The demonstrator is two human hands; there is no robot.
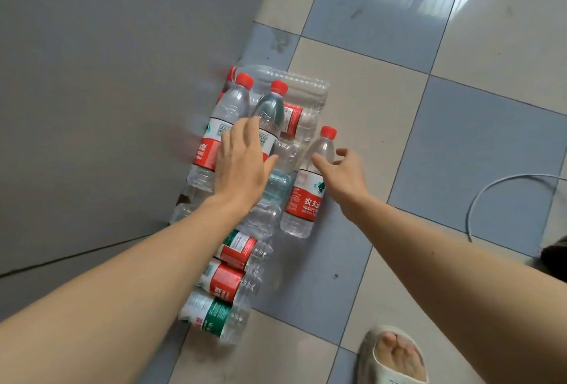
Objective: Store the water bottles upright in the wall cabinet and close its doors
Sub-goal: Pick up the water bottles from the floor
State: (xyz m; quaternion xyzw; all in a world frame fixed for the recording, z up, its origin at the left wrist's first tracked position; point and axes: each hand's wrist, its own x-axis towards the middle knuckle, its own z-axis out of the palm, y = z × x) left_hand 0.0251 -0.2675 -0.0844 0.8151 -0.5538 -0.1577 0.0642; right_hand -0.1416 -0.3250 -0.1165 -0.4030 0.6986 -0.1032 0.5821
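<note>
Several clear water bottles with red caps and red labels lie in a pack (pixel 245 224) on the floor beside a grey wall. Two bottles stand upright at its far end, the left one (pixel 214 138) and the middle one (pixel 270 110). A third upright bottle (pixel 306 193) stands alone at the pack's right side. My left hand (pixel 242 165) hovers with straight fingers over the two far bottles, holding nothing. Beside the lone bottle's shoulder, my right hand (pixel 340 172) is spread, its fingers close to the bottle without curling round it. The wall cabinet is out of view.
The grey wall (pixel 107 92) fills the left side. The floor has beige and blue-grey tiles (pixel 460 138). A white cable (pixel 491 193) curves over the tiles at the right. My foot in a pale slipper (pixel 392 356) stands at the lower right.
</note>
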